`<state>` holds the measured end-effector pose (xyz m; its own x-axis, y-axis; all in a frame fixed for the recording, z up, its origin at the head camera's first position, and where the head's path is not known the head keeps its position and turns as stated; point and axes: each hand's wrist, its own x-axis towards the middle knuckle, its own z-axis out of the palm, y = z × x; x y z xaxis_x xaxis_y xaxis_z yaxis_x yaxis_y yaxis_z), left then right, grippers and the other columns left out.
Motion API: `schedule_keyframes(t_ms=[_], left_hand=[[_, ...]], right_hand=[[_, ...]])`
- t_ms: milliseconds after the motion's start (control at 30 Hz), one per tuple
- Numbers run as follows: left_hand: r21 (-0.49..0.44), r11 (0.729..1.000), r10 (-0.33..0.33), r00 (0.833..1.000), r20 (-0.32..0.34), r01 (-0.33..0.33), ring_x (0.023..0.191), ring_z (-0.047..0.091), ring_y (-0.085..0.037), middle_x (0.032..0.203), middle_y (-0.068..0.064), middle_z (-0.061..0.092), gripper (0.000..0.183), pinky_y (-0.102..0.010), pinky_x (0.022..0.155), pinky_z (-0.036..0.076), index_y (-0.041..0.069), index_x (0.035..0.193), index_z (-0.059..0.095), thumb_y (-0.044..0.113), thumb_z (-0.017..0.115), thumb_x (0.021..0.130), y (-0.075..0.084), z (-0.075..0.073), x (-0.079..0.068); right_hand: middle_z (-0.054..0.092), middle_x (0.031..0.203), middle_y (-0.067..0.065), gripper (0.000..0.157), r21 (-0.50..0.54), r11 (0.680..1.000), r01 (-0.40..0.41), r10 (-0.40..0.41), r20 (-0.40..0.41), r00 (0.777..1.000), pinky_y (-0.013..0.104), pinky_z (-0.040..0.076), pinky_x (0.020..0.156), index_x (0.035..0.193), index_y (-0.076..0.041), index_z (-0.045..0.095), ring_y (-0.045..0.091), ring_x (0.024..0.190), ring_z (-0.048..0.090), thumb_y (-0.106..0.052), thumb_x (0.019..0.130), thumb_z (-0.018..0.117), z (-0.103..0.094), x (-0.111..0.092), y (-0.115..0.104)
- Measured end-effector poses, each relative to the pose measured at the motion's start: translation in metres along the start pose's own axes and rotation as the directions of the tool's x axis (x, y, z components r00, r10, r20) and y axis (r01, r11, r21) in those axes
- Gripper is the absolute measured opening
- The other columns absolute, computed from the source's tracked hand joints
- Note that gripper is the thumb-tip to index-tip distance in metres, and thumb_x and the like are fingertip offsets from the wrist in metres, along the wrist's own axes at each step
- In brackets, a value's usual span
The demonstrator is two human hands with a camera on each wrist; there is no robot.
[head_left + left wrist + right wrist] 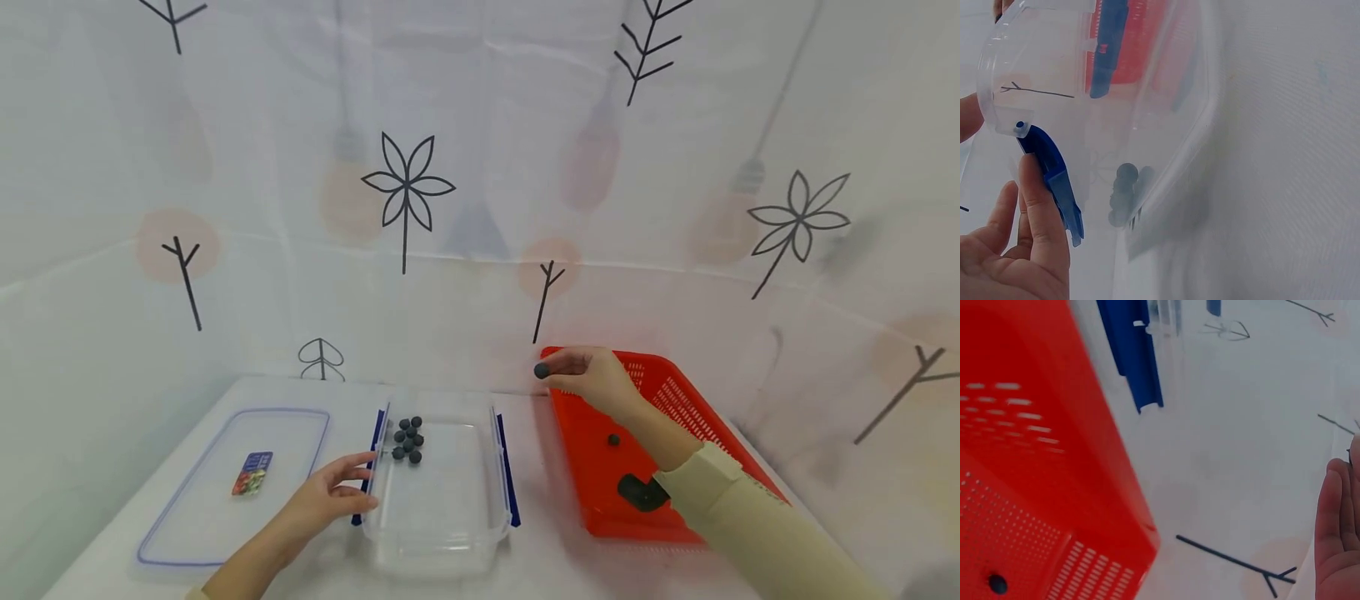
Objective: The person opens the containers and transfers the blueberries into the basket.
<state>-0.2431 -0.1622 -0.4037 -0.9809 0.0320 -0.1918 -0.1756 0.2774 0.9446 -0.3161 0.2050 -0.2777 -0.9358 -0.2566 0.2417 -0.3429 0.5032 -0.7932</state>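
Clear plastic container (450,492), head view: long axis near to far, blue clasps (507,471) along both sides, dark balls (411,432) clustered far left. Right hand (596,383) pinches round dark ball (542,371) near far-left corner of red basket (600,496). Left wrist view: left hand (1016,259), fingers extended, touches left clasp. Right wrist view: another ball (998,584) inside basket.

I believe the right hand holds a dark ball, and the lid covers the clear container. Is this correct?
The lid is not on: the head view shows it lying left of the open clear container. The right hand does hold a dark ball.
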Motion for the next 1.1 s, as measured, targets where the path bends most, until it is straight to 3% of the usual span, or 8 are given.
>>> schedule_keyframes(t_ms=[200,333,533,833,1100], left_hand=[[-0.011,1.000,0.014,1.000,0.014,-0.014,0.092,0.056,-0.022,0.120,-0.013,0.054,0.067,-0.044,0.082,0.048,0.010,0.133,0.049,0.018,0.079,0.074,0.000,0.002,0.002],[-0.018,1.000,0.016,1.000,0.017,-0.015,0.091,0.056,-0.021,0.119,-0.012,0.054,0.067,-0.043,0.081,0.049,0.010,0.134,0.049,0.017,0.079,0.074,-0.002,0.004,0.002],[-0.018,1.000,0.024,0.999,0.036,-0.023,0.092,0.056,-0.021,0.120,-0.013,0.054,0.068,-0.043,0.080,0.049,0.010,0.135,0.048,0.017,0.079,0.074,-0.002,0.004,0.002],[-0.014,0.999,0.030,0.999,0.029,-0.029,0.091,0.056,-0.020,0.120,-0.011,0.054,0.068,-0.043,0.082,0.048,0.011,0.135,0.048,0.019,0.079,0.074,0.001,0.002,0.002],[-0.015,1.000,0.019,1.000,0.008,-0.019,0.090,0.055,-0.021,0.120,-0.012,0.054,0.067,-0.043,0.081,0.049,0.010,0.134,0.049,0.016,0.079,0.074,0.000,0.000,0.002]], right_hand=[[0.068,0.097,0.005,0.032,-0.076,0.995,-0.061,0.059,-0.037,0.998,0.036,0.051,0.081,0.108,-0.008,0.068,0.021,0.092,0.063,-0.025,0.082,0.073,-0.023,-0.012,0.021],[0.067,0.098,0.007,0.035,-0.091,0.995,-0.049,0.047,-0.020,0.999,0.033,0.051,0.080,0.109,-0.006,0.067,0.022,0.093,0.062,-0.027,0.082,0.072,-0.037,-0.016,0.036],[0.067,0.099,0.007,0.037,-0.139,0.988,-0.061,0.059,-0.012,0.998,0.038,0.050,0.081,0.111,-0.004,0.065,0.023,0.093,0.061,-0.028,0.083,0.071,-0.055,-0.019,0.057],[0.067,0.098,0.008,0.036,-0.155,0.985,-0.071,0.076,0.030,0.997,0.043,0.049,0.083,0.110,-0.003,0.065,0.029,0.094,0.060,-0.027,0.083,0.070,-0.072,-0.007,0.088],[0.066,0.096,0.010,0.032,-0.147,0.987,-0.066,0.082,0.108,0.991,0.047,0.047,0.085,0.107,0.001,0.065,0.034,0.094,0.059,-0.019,0.084,0.070,-0.075,0.007,0.116]])
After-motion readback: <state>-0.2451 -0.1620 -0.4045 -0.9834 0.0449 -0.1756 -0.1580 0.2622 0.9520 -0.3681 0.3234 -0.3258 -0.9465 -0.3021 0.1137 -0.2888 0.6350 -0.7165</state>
